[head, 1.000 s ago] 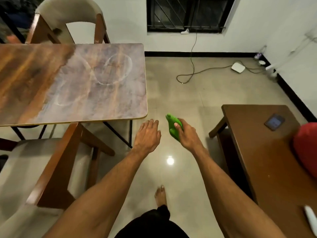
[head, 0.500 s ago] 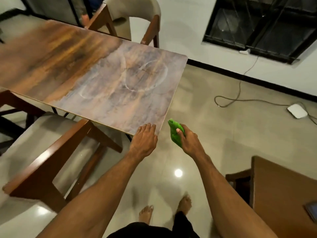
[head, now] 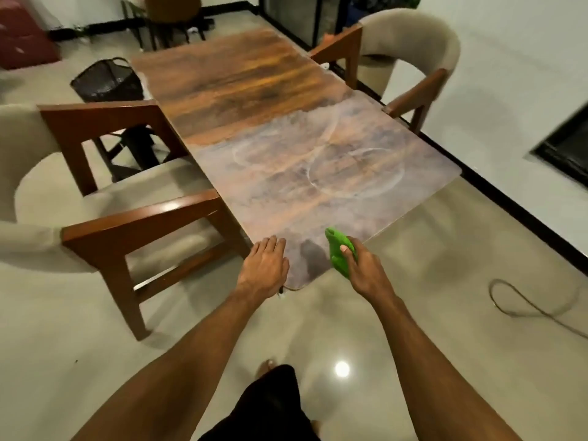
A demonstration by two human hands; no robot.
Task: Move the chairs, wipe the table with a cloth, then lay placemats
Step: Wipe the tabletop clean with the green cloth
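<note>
A long wooden table [head: 270,122] stretches away from me, its near half dull with pale ring marks. My right hand [head: 362,268] is shut on a bunched green cloth [head: 339,253], held just over the table's near corner. My left hand [head: 264,268] is flat and open, fingers together, resting over the near edge of the table. A beige chair with wooden arms [head: 105,198] stands at the table's left side, and another beige chair [head: 410,52] stands at its far right side.
A black mesh basket [head: 106,79] sits on the floor beyond the left chair. A cable [head: 528,305] loops on the tiled floor at right. White wall with black skirting runs along the right. A red object [head: 24,36] stands at the far left.
The view has swung round the table's near corner, so the table now runs lengthwise away from me. Both hands have come over the near corner, the cloth still in the right hand.
</note>
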